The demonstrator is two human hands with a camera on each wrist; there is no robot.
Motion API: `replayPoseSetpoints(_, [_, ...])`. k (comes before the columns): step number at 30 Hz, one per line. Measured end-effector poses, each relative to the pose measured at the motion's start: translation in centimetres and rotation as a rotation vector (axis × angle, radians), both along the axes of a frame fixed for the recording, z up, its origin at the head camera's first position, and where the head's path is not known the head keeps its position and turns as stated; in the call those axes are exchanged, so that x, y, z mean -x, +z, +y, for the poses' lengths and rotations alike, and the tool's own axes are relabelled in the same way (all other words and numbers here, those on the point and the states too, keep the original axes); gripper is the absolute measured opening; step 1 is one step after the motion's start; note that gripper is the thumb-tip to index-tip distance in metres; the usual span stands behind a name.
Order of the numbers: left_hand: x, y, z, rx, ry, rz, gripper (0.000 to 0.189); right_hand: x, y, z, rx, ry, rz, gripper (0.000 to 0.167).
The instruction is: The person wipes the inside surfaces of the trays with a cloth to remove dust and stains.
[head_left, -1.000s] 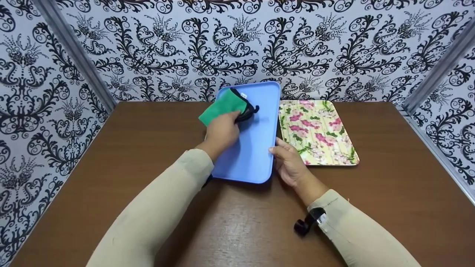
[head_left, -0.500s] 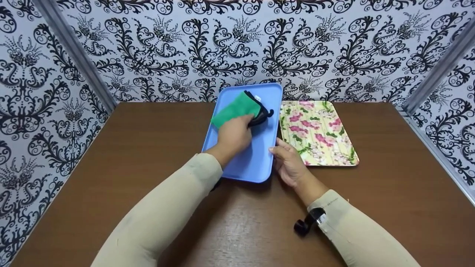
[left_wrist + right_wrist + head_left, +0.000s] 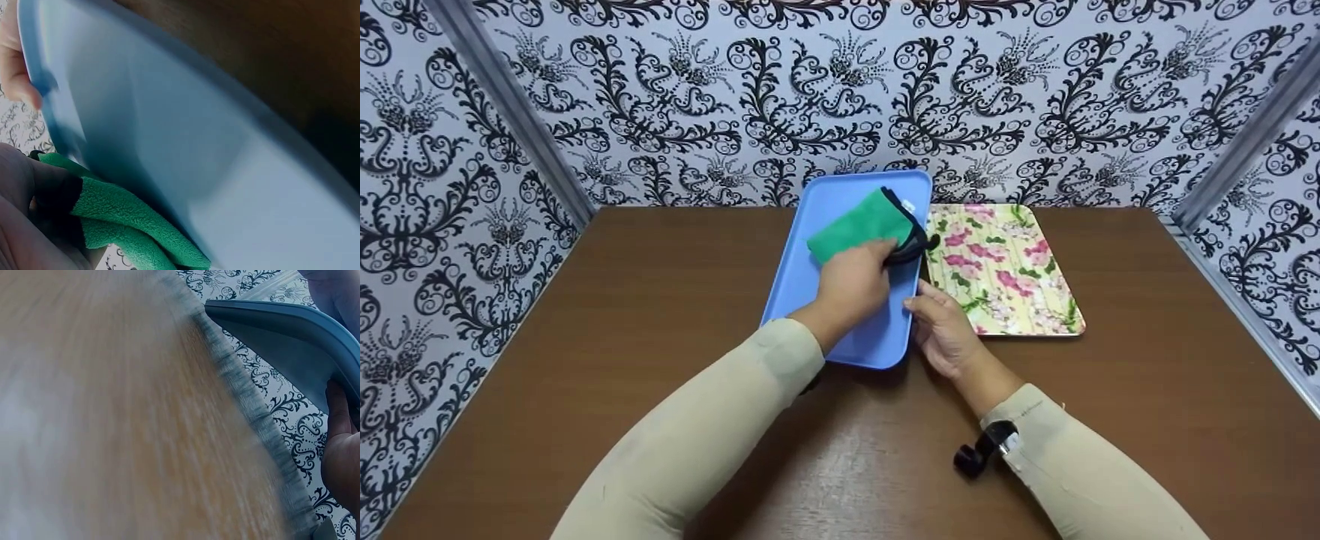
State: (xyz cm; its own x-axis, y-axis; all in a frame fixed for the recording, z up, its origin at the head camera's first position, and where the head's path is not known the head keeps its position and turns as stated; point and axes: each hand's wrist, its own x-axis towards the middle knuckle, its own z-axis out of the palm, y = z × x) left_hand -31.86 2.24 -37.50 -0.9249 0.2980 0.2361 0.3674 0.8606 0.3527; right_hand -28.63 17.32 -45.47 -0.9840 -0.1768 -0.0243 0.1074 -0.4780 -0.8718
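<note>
A blue tray (image 3: 851, 191) is held tilted up off the table, its inner face toward me. My right hand (image 3: 945, 330) grips its right edge, thumb over the rim; the right wrist view shows fingers (image 3: 338, 410) of that hand against the tray's underside (image 3: 281, 343). Over the tray's inner face my left hand (image 3: 855, 281) grips a folded green cloth (image 3: 862, 225) with a black border, pressed close to the surface. In the left wrist view the cloth (image 3: 129, 214) bunches below the hand along the tray.
A floral-patterned tray (image 3: 997, 270) lies flat on the brown table (image 3: 675, 285), just right of the blue tray. Patterned wall covering (image 3: 840, 97) stands behind the table and at both sides. A black strap with a small device (image 3: 979, 454) sits on the right wrist.
My left hand has slid the green cloth rightward across the tray, from its left part to near its right edge. The right hand keeps its grip in nearly the same place.
</note>
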Motion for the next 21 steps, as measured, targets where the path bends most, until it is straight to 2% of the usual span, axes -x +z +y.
replayPoseSetpoints(7, [-0.67,0.21,0.84,0.035,-0.025,-0.021,0.050,-0.02,0.08,-0.06,0.021,-0.016,-0.006,0.058])
replayPoseSetpoints(14, [-0.89,0.14,1.05,0.090,-0.056,-0.035,0.055,-0.06,0.12,-0.18,0.044,-0.038,-0.015,0.055])
replayPoseSetpoints(17, [-0.92,0.04,0.79,0.123,-0.097,-0.011,0.057,-0.03,0.09,-0.25,0.072,-0.060,-0.013,0.048])
replayPoseSetpoints(21, [-0.89,-0.20,0.16,0.178,-0.161,0.064,0.050,0.02,0.05,-0.36,0.098,-0.075,-0.022,0.043])
